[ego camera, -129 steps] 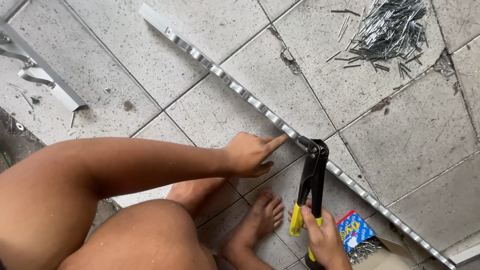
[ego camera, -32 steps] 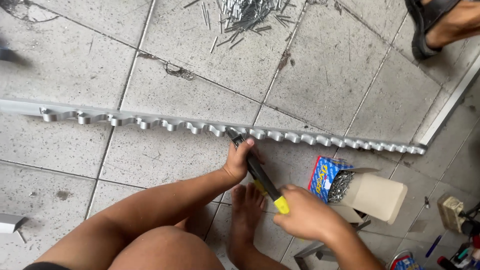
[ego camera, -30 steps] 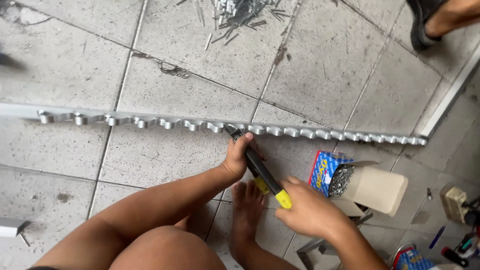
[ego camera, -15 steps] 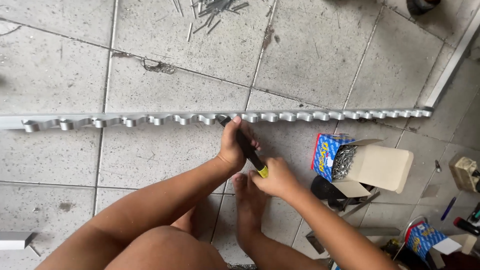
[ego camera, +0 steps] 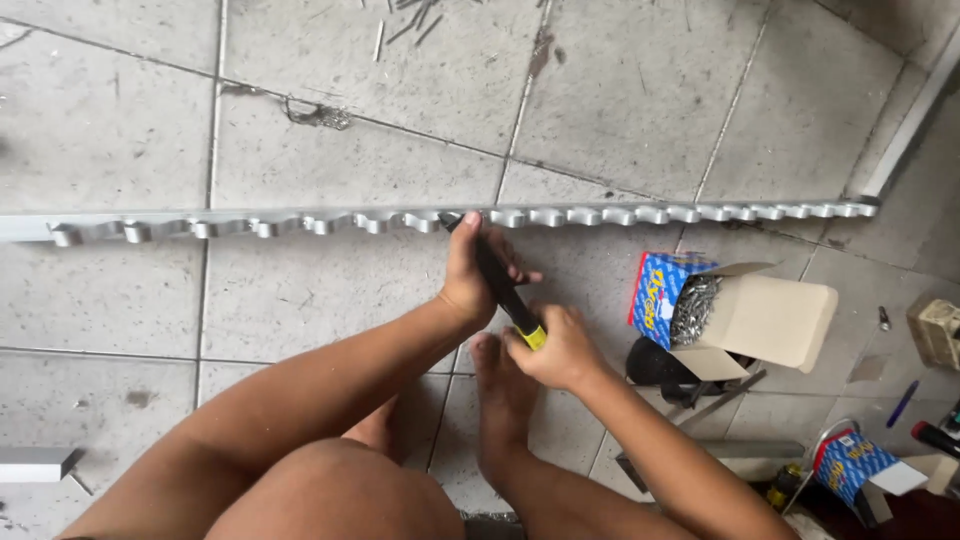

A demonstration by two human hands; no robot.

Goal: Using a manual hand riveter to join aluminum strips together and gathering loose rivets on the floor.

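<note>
**A:** What have I got in my hands right now?

**B:** From the head view, my left hand (ego camera: 472,275) is wrapped around the upper part of a hand riveter (ego camera: 497,282), fingers curled over its black body. My right hand (ego camera: 558,347) is closed on the lower end of the handles, where the yellow grip shows between the fingers.

**A:** And where is the tool sitting?

**B:** Its nose is pressed against the long aluminium rail (ego camera: 300,221) that lies across the tiled floor (ego camera: 640,90) from the left edge of view almost to the right wall. The tool slants from the rail down towards my body, so the tip meets the rail roughly at its middle. The rail carries a row of rounded metal tabs along its near edge.

**A:** Anything close by?

**B:** My bare foot (ego camera: 500,400) rests on the tiles just under my right hand. To the right, near that hand, stands an open blue cardboard box of rivets (ego camera: 690,305), its flap folded out. A second blue box (ego camera: 855,462) lies further off at the lower right. Loose spent rivet pins (ego camera: 405,22) are scattered on the tiles at the top, well apart from the rail.
</note>
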